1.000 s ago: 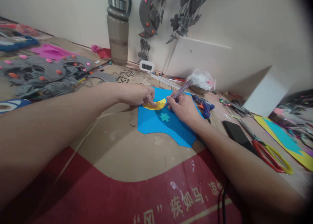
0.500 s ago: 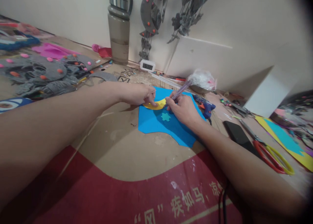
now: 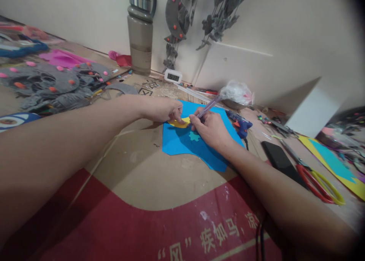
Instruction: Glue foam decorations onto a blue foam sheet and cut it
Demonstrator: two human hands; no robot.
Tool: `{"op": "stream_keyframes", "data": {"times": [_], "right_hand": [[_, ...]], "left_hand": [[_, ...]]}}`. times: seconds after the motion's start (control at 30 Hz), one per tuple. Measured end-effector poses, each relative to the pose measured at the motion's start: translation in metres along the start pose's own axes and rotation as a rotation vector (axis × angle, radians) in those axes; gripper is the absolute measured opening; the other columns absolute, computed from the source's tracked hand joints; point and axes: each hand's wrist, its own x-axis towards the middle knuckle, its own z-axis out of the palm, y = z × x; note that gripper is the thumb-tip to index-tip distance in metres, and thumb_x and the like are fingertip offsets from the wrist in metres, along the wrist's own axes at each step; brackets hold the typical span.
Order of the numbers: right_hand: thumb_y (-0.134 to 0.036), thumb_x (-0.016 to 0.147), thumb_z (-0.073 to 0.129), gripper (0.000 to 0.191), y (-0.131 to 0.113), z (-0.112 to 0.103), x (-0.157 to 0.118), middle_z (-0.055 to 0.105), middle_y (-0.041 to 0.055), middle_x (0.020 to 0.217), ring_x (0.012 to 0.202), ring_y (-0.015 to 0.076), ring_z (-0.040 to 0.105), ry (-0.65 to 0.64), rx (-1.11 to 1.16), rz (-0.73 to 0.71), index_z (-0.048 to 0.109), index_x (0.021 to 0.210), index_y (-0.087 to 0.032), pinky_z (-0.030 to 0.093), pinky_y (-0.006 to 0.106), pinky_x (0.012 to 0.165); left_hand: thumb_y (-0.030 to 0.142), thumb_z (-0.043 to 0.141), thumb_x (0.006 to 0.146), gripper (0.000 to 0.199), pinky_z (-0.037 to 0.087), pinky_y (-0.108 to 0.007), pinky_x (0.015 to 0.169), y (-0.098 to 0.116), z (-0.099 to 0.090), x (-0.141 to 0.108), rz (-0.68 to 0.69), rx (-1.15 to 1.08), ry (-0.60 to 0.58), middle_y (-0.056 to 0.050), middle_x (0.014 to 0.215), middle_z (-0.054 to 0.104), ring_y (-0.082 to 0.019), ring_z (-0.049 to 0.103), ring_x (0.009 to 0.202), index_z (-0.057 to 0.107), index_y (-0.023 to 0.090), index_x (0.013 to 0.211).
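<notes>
A blue sheet (image 3: 182,143) with a curved cut edge lies on the cardboard. On it rests a yellow curved piece (image 3: 178,124), partly covered by fingers. My left hand (image 3: 171,110) presses a fingertip on the yellow piece, its other fingers curled. In my right hand (image 3: 209,126) is a pale purple pen (image 3: 211,104), its tip at the right part of the yellow piece. A small teal flower shape (image 3: 194,136) lies on the blue sheet just below the right hand's fingers.
Right of the sheet are a blue glue gun (image 3: 243,127), a black phone (image 3: 279,158) and red-and-yellow scissors (image 3: 316,183). Behind stand a bottle (image 3: 140,42) and a small clock (image 3: 173,76). Grey felt pieces (image 3: 57,80) lie at the left.
My right hand and the pen have shifted slightly left along the yellow piece, covering more of its right end. My left hand stays on the yellow piece.
</notes>
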Motion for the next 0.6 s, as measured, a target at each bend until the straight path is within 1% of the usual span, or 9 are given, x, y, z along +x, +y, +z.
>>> {"op": "stream_keyframes", "data": {"times": [0.1,0.2,0.4,0.5,0.6], "right_hand": [[-0.033,0.096,0.050,0.034,-0.002,0.001,0.000,0.069,0.0046,0.076,0.064,0.0161,0.060,-0.006,0.002,-0.002,0.057,0.066,-0.020,0.042,0.031,0.065],[-0.033,0.096,0.050,0.032,-0.004,0.003,0.000,0.069,0.0038,0.073,0.064,0.0166,0.061,-0.014,0.006,0.004,0.057,0.068,-0.021,0.043,0.031,0.066],[-0.035,0.096,0.050,0.029,-0.005,0.006,0.000,0.069,0.0031,0.070,0.067,0.0183,0.063,-0.012,0.040,-0.019,0.058,0.073,-0.020,0.043,0.031,0.067],[-0.036,0.096,0.051,0.029,-0.005,0.008,0.000,0.069,0.0038,0.071,0.069,0.0193,0.064,-0.011,0.031,-0.035,0.057,0.072,-0.021,0.044,0.032,0.069],[-0.035,0.096,0.051,0.027,-0.007,0.010,0.000,0.069,0.0035,0.071,0.069,0.0199,0.065,-0.013,0.036,-0.040,0.058,0.074,-0.021,0.044,0.032,0.070]], "left_hand": [[0.009,0.049,0.084,0.036,0.037,-0.023,0.069,0.000,-0.001,0.000,-0.008,0.010,-0.012,-0.008,0.099,0.066,-0.015,0.053,0.079,0.078,0.019,0.103],[0.004,0.048,0.081,0.037,0.038,-0.025,0.069,0.002,-0.002,0.000,-0.001,0.027,-0.023,-0.009,0.102,0.066,-0.016,0.053,0.079,0.079,0.017,0.099],[0.003,0.049,0.081,0.035,0.036,-0.023,0.066,0.004,-0.003,0.002,-0.029,0.029,-0.044,-0.006,0.095,0.066,-0.014,0.052,0.076,0.078,0.015,0.097],[0.001,0.050,0.081,0.032,0.035,-0.023,0.065,0.009,-0.005,0.001,-0.033,0.016,-0.045,-0.005,0.089,0.065,-0.014,0.049,0.073,0.077,0.013,0.091],[-0.003,0.051,0.077,0.029,0.034,-0.022,0.065,0.013,-0.008,0.000,-0.038,0.002,-0.038,-0.005,0.087,0.064,-0.013,0.047,0.072,0.075,0.012,0.082]]}}
